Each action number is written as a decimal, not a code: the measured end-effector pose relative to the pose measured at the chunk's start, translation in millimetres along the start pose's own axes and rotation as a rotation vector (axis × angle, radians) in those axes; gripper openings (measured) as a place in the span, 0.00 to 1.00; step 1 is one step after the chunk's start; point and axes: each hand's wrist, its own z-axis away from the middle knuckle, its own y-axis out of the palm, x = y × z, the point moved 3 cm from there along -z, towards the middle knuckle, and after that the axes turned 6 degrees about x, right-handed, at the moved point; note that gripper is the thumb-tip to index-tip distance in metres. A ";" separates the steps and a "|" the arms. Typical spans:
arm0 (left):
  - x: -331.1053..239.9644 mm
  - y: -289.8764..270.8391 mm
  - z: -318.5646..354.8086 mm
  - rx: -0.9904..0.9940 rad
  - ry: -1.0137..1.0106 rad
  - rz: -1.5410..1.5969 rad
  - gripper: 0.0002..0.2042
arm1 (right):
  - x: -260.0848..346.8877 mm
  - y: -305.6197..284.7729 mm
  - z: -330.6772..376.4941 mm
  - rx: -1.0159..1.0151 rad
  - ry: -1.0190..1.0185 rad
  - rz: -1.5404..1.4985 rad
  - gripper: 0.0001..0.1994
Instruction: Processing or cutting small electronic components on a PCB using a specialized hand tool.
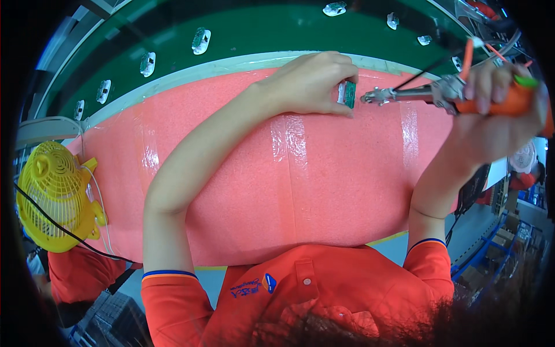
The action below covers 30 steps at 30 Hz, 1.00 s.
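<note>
Pink foam mat (324, 191); left hand (312, 81) pinches small green board (348, 94), right hand (497, 98) grips orange-handled tool (457, 92).

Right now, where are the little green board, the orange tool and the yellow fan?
little green board (349, 94): head view, its green face.
orange tool (509, 99): head view, its orange handle.
yellow fan (53, 194): head view, its grille.

Left hand (312, 81) pinches a small green circuit board (348, 94) upright on the pink foam mat (324, 191). Right hand (497, 87), at three o'clock of it, grips an orange-handled driver (439, 92), its metal tip just beside the board. Yellow fan (55, 196) sits at nine o'clock.
</note>
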 end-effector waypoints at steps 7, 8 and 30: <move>-2.0 -0.6 1.6 0.110 -0.049 -0.035 0.22 | -8.1 18.0 6.8 -0.036 0.060 0.022 0.20; -1.9 -0.6 1.6 0.111 -0.039 -0.034 0.23 | -11.4 22.1 7.1 -0.019 0.045 0.030 0.20; -4.6 -1.0 1.4 0.105 -0.066 -0.027 0.22 | -20.6 32.0 10.5 0.032 0.049 0.046 0.20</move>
